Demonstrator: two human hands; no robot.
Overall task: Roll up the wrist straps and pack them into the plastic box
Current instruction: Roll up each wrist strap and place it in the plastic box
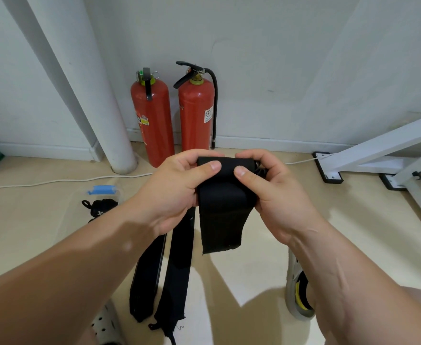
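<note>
Two hands hold a black strap [223,215] up in the air, with its top part rolled.

The left hand [177,192] and the right hand [274,192] both curl around the roll, thumbs pressing on its front, and the loose end hangs down. Two more straps [177,270] lie flat on the floor [254,270] below. The clear plastic box [105,190] sits on the floor to the left and may hold a dark bundle [100,206].
</note>
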